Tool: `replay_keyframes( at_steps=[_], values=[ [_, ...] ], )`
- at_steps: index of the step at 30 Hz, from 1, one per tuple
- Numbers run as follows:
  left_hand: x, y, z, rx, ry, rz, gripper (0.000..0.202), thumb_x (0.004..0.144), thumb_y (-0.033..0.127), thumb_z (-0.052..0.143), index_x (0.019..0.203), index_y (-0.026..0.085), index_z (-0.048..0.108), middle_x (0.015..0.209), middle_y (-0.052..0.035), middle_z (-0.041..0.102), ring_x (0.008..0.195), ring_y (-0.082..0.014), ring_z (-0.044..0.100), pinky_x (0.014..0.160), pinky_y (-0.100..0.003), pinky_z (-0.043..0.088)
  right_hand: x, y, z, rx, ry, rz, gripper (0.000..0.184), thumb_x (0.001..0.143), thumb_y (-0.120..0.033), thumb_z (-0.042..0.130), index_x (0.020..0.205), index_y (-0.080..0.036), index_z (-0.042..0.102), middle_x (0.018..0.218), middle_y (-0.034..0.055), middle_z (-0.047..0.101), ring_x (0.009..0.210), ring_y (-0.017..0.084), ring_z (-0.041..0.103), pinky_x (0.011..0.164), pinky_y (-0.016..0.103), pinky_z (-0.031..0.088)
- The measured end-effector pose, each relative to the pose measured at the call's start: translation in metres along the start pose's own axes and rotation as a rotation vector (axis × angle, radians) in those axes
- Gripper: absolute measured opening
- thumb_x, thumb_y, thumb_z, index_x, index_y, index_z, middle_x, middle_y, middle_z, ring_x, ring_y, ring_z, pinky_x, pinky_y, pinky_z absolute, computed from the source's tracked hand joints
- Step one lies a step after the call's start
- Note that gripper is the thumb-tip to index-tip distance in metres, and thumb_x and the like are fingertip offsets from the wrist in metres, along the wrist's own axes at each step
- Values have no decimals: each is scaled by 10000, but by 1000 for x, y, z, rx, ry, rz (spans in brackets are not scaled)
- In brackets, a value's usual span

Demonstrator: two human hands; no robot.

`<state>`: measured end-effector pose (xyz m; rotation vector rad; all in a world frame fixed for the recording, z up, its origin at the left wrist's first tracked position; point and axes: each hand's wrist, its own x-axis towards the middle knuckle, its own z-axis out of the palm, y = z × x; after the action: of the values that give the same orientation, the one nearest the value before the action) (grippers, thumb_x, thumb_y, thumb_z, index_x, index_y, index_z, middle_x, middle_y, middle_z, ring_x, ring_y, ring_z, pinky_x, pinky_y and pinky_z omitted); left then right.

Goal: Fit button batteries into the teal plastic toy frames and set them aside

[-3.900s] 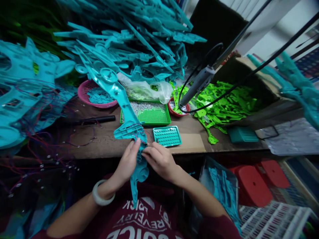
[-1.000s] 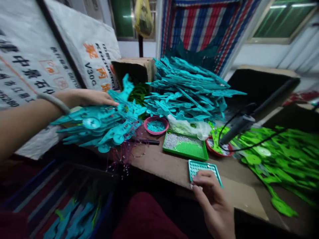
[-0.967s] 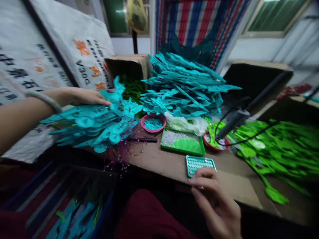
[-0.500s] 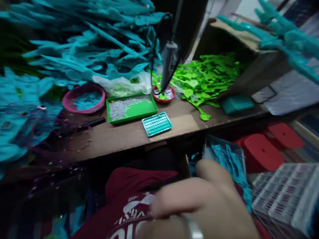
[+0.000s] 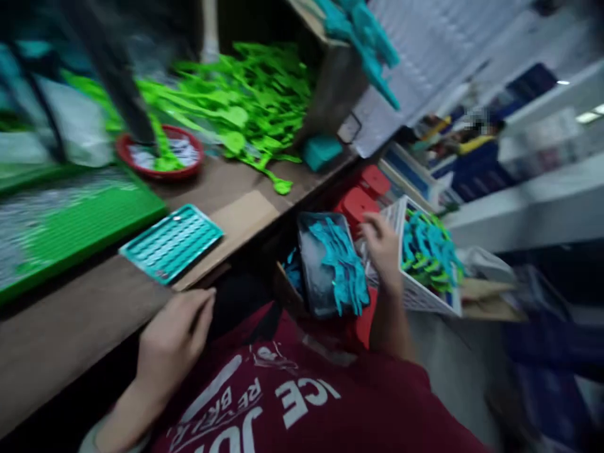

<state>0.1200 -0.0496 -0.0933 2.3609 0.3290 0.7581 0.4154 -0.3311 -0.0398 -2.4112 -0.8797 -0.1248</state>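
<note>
Several teal parts point(image 5: 342, 264) lie in a tub point(image 5: 317, 272) beside the right hand point(image 5: 383, 246), grip unclear; a basket point(image 5: 427, 296) holds green-and-teal pieces point(image 5: 428, 242); the left hand point(image 5: 170, 336) is pinched together.

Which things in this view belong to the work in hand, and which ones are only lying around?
Probably in the work, being nearest to the hands:
small teal tray, near the left hand
clear bin with blue parts, near the right hand
white basket, also near that hand

Seemingly just lying around:
red stools
flat cardboard piece
teal box
</note>
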Motion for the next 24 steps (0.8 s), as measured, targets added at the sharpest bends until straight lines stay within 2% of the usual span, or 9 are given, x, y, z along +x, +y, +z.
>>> replay_keyframes(
  at_steps=[3,4,6,9,11,12,16,20,24],
  values=[
    [-25,4,38,-122,-211,155,207,962,217,552,1133,224,668,998,-66,756,884,-224,722,840,-330,537,-37,58,8,-273,-111,477,130,886,-227,654,807,-134,697,843,94,715,878,217,670,816,317,483],
    [-29,6,48,-128,-262,201,212,972,217,534,1137,223,668,1002,-65,757,882,-220,727,826,-326,545,-49,73,15,-334,-137,603,111,873,-225,667,813,-135,696,860,106,717,904,232,671,821,315,477],
    [-29,11,62,-120,-313,273,219,987,217,504,1128,213,671,1005,-67,757,876,-213,732,804,-319,556,-71,99,25,-415,-165,789,135,886,-259,663,916,-133,700,989,142,716,1019,255,657,872,317,461],
    [-18,21,73,-118,-325,362,224,994,202,483,1102,188,679,982,-69,755,850,-205,736,781,-314,566,-91,128,31,-459,-152,953,335,900,-315,670,1158,-103,644,1280,223,613,1247,297,553,982,349,421],
    [-10,29,78,-124,-316,434,230,993,179,475,1093,168,682,966,-73,754,831,-205,736,766,-316,568,-99,143,31,-435,-140,1034,474,854,-329,739,1229,-73,603,1348,254,557,1295,321,512,1003,375,423],
    [-8,33,80,-124,-315,468,232,990,164,474,1089,160,684,957,-75,754,824,-206,735,760,-318,567,-102,149,31,-407,-138,1067,501,831,-331,769,1227,-74,602,1330,239,572,1269,317,532,995,386,439],
    [-5,45,87,-139,-327,525,232,975,131,489,1081,151,694,946,-81,751,834,-214,730,750,-321,564,-113,163,37,-280,-76,1125,336,876,-331,735,1131,-132,643,1193,98,648,1100,241,622,961,428,505],
    [-9,48,88,-181,-356,441,231,982,170,499,1108,179,693,980,-77,752,865,-212,731,775,-317,568,-122,162,38,-190,129,1136,310,931,-343,668,1163,-146,614,1206,92,624,1078,228,617,945,440,518],
    [-11,51,90,-394,-450,231,193,985,225,531,1090,206,691,974,-58,742,869,-185,725,792,-279,568,-127,143,37,5,305,1090,301,906,-385,645,1061,-132,597,929,41,654,804,174,640,772,346,543]
  ],
)
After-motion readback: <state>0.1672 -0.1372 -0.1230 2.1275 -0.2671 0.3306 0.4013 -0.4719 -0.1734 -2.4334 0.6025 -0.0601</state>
